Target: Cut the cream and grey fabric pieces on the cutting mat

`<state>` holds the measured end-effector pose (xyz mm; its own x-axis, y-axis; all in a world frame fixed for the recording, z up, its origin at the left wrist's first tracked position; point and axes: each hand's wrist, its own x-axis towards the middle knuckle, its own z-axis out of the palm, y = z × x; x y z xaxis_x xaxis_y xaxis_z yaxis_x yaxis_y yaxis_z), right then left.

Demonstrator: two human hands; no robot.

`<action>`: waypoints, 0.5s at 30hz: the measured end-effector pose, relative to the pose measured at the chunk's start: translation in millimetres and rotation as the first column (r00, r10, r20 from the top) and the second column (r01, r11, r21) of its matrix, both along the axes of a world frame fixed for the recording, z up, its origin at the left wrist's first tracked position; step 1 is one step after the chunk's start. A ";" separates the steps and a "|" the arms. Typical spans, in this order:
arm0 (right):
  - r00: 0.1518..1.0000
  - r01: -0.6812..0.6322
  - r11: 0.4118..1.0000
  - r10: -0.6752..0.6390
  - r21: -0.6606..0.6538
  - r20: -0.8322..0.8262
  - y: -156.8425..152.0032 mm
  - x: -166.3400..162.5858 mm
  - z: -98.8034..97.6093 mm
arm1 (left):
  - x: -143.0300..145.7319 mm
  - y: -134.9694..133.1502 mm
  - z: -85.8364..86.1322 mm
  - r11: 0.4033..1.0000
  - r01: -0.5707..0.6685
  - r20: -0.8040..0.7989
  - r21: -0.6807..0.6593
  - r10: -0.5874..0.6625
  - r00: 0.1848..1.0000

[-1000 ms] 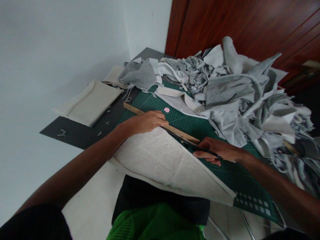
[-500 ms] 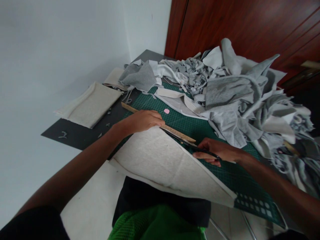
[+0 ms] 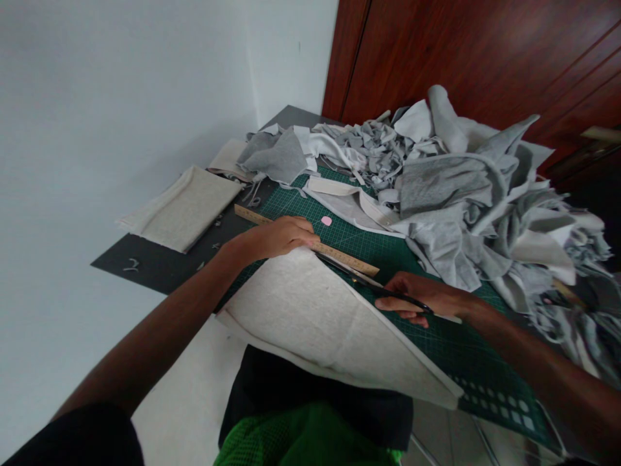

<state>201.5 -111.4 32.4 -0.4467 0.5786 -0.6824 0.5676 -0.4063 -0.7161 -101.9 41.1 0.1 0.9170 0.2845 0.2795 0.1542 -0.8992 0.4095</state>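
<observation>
My left hand [image 3: 281, 238] pinches the upper corner of a cream fabric piece [image 3: 320, 317], fingers closed. The fabric drapes over the table's near edge toward my lap. Black-handled scissors [image 3: 361, 279] are in my right hand [image 3: 412, 296], its fingers wrapped round the handles. Their blades point left along the fabric's far edge, the tips close to my left fingers. A wooden ruler [image 3: 347, 257] lies just beyond the blades and passes behind my left hand. Whether the blades are parted is hard to see.
A green cutting mat [image 3: 378, 248] covers much of the grey table [image 3: 152, 266]. Folded cream fabric [image 3: 189, 207] lies at left, a pink chip [image 3: 326, 221] on the mat. Grey and white scraps [image 3: 446, 188] heap up at back right before a red-brown door [image 3: 466, 52].
The view has shifted slightly, so the table appears a little lower and farther right. Both hands keep nearly the same places, the left on the fabric and the right on the scissors.
</observation>
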 end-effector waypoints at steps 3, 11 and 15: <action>1.000 -0.011 1.000 0.012 0.008 -0.009 3.0 -2.2 -1.2 | 2.3 -3.4 2.7 1.000 0.010 -0.003 -0.008 -0.010 1.000; 1.000 -0.030 1.000 0.030 0.002 0.002 8.7 -4.8 -3.3 | 4.2 -5.0 4.9 0.999 0.033 0.041 0.030 -0.034 0.999; 1.000 -0.029 0.999 0.029 0.020 -0.001 9.7 -8.7 -1.0 | 5.0 -5.3 4.5 0.997 0.035 0.028 0.069 -0.037 0.999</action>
<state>192.8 -101.7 31.4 -0.4644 0.5786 -0.6704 0.5784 -0.3751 -0.7244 -97.0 35.8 4.6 0.9174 0.2308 0.3243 0.1100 -0.9300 0.3506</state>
